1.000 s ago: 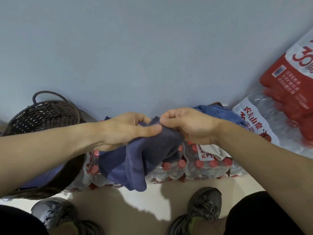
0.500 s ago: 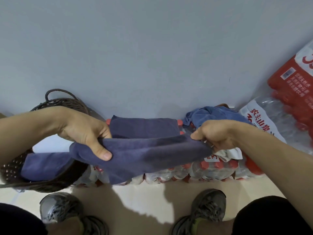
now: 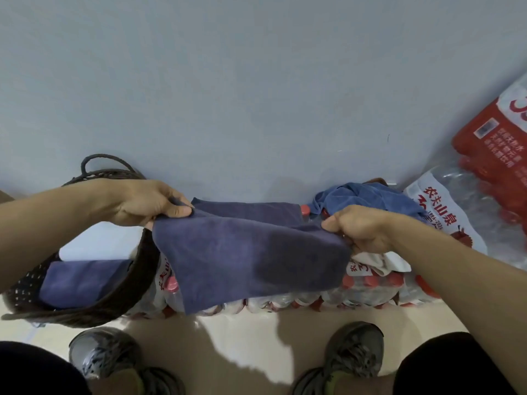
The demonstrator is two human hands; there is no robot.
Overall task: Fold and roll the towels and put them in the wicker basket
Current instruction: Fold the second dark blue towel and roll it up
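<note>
A dark purple-blue towel (image 3: 245, 255) is stretched flat between my two hands above the packs of bottled water. My left hand (image 3: 145, 205) pinches its left corner, and my right hand (image 3: 360, 228) grips its right corner. Its front edge hangs down toward the floor. The dark wicker basket (image 3: 137, 283) stands at the left, under my left forearm, with a purple-blue rolled towel (image 3: 82, 282) lying inside it. A crumpled lighter blue towel (image 3: 368, 196) rests behind my right hand, on the water packs by the wall.
Shrink-wrapped packs of red-capped water bottles (image 3: 370, 289) line the wall in front of me, with more packs (image 3: 490, 172) stacked at the right. A white cloth (image 3: 379, 262) lies under my right hand. My two shoes (image 3: 353, 357) stand on the pale floor.
My hands were together bunching the towel; they have moved apart and pulled it out flat. The left hand has risen slightly since half a second ago.
</note>
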